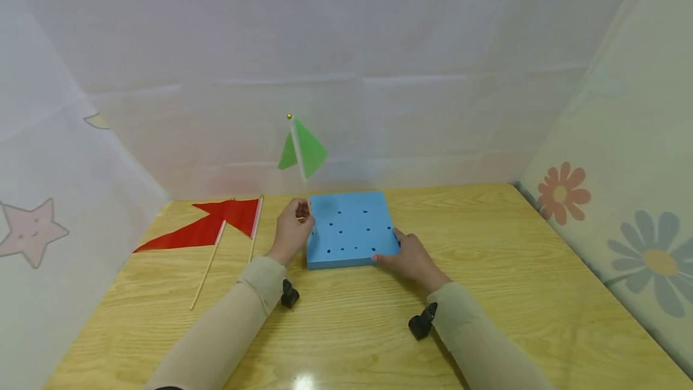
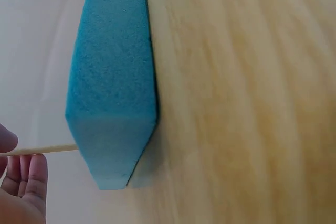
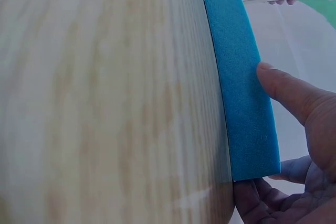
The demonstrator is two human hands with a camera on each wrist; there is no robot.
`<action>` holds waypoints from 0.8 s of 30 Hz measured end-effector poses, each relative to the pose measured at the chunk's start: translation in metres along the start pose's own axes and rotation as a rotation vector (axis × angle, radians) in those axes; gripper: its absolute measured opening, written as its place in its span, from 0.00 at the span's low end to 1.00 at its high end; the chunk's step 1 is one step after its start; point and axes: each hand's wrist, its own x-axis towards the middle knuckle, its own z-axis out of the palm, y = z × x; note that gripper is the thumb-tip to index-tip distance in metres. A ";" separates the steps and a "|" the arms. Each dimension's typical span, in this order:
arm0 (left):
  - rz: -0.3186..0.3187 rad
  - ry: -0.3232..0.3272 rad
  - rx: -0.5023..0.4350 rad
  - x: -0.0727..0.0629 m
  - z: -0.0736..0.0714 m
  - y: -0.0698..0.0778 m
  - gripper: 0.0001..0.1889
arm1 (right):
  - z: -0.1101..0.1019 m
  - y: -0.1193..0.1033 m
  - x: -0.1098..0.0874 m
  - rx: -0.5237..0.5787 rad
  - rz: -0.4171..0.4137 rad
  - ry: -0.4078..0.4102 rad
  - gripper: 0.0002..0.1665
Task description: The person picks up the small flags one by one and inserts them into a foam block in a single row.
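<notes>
My left hand [image 1: 292,232] pinches the thin stick of a green flag [image 1: 311,150] between thumb and fingers. The flag stands nearly upright, a gold ball at its top, its lower end at the left part of a blue foam block [image 1: 354,200]. In the left wrist view the stick [image 2: 59,149] meets the block's upper face near a corner. Several small holes dot that face. My right hand [image 1: 412,260] grips the block's near right corner. In the right wrist view its thumb [image 3: 281,85] lies on the edge, while the fingers curl against the adjoining side.
Two red flags, one long [image 1: 189,233] and one shorter [image 1: 242,214], lie overlapping on the wooden table [image 1: 503,245] to the left. A pale cloth wall [image 1: 422,125] rises behind the table, with printed cloth at both sides.
</notes>
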 end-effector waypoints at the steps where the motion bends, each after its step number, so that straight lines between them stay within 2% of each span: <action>1: -0.015 -0.006 -0.006 -0.001 0.000 0.000 0.14 | 0.000 -0.001 -0.001 0.004 -0.001 -0.001 0.61; 7: -0.092 -0.025 -0.027 -0.007 0.000 -0.004 0.17 | -0.001 -0.003 -0.003 -0.002 0.001 0.000 0.60; 11: -0.102 -0.038 -0.023 -0.010 -0.001 -0.004 0.18 | -0.001 -0.003 -0.003 -0.028 -0.003 0.003 0.61; 19: -0.109 0.023 -0.069 -0.019 -0.012 0.002 0.17 | 0.000 0.000 -0.002 -0.005 -0.004 -0.002 0.61; 21: -0.089 -0.004 -0.092 -0.021 -0.017 0.005 0.18 | 0.000 0.001 -0.002 0.006 -0.003 -0.002 0.60; 24: -0.048 -0.079 -0.130 -0.025 -0.028 0.010 0.21 | 0.000 0.001 0.000 -0.009 -0.006 0.001 0.61</action>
